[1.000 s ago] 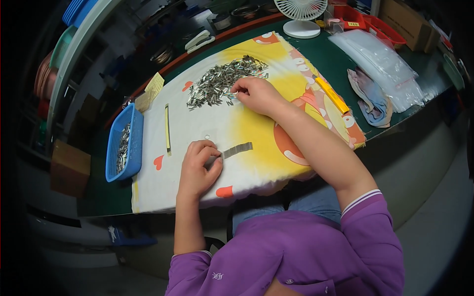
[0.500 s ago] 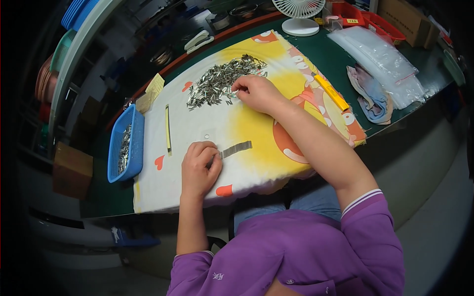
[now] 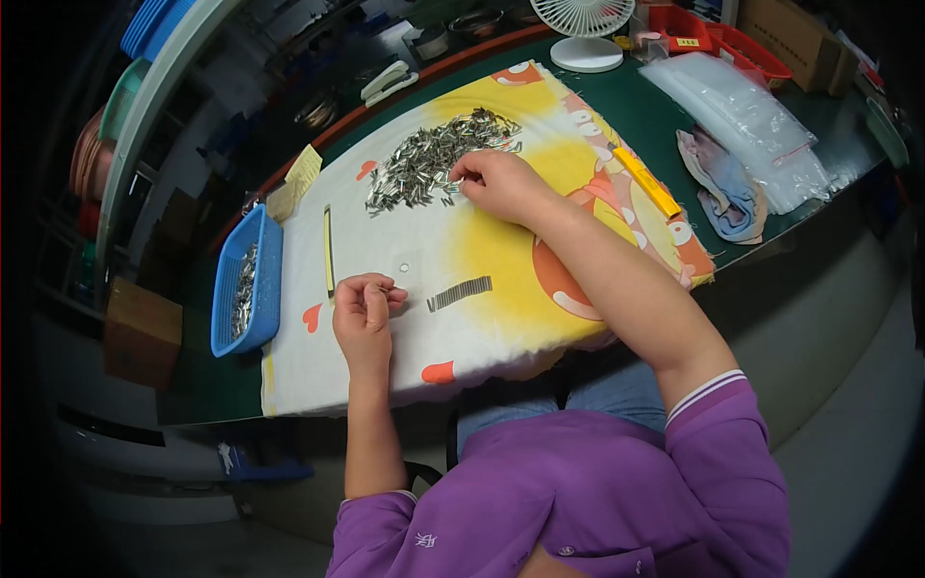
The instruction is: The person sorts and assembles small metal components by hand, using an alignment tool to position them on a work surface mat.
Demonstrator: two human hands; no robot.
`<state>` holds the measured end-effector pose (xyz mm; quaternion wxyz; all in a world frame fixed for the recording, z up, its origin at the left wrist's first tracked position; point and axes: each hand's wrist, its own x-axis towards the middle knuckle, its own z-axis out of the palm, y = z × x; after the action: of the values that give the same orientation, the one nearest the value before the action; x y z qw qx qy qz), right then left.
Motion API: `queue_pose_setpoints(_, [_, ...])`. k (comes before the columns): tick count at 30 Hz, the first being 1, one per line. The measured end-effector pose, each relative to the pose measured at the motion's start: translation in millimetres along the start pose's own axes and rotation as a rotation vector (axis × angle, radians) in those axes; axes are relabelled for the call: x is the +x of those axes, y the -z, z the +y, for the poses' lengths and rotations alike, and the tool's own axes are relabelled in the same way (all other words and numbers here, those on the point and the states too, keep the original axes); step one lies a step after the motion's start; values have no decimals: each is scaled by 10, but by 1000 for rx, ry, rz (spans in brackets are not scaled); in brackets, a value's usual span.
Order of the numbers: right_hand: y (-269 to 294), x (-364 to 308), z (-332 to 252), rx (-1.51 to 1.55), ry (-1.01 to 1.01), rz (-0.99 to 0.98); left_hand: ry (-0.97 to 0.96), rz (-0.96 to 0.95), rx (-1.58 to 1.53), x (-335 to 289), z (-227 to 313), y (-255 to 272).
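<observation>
A heap of small shiny metal pieces [image 3: 434, 159] lies on the patterned cloth [image 3: 385, 241]. At the heap's right edge, my right hand [image 3: 501, 185] is closed, fingertips pinched among the pieces; what they grip is too small to make out. Nearer me, a neat strip of the same pieces [image 3: 461, 292] lies side by side in a slightly curved row, its left end piece tilted. To the left of that row my left hand [image 3: 364, 313] is raised, thumb and fingers together at a tiny thing I cannot make out. Beyond it lies a small clear plastic square [image 3: 407, 268] with a ring mark.
A blue basket [image 3: 271, 289] holding metal pieces stands at the left, near a thin yellow-and-black strip [image 3: 329, 250]. On the right are a yellow cutter knife [image 3: 646, 181], a crumpled cloth [image 3: 729, 197] and plastic bags [image 3: 737, 120]. A white fan [image 3: 586, 55] stands at the back.
My left hand has moved left, away from the row's left end, and turned so its thumb shows on top. My right hand has hardly moved at the heap.
</observation>
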<state>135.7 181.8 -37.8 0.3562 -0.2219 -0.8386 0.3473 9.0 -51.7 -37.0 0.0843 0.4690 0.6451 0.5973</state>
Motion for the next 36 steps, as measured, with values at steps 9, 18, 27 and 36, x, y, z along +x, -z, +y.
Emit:
queue_pose_setpoints(9, [25, -20, -8, 11, 9, -2, 372, 30, -168, 30, 38, 98])
queue_pose_setpoints(18, [38, -24, -25, 15, -12, -20, 306, 87, -95, 24, 23, 77])
queue_pose_setpoints(27, [44, -51, -96, 30, -51, -58, 248, 118, -91, -16, 24, 91])
queue_pose_setpoints(36, [10, -44, -29, 7, -51, -50, 194, 114, -144, -23, 13, 74])
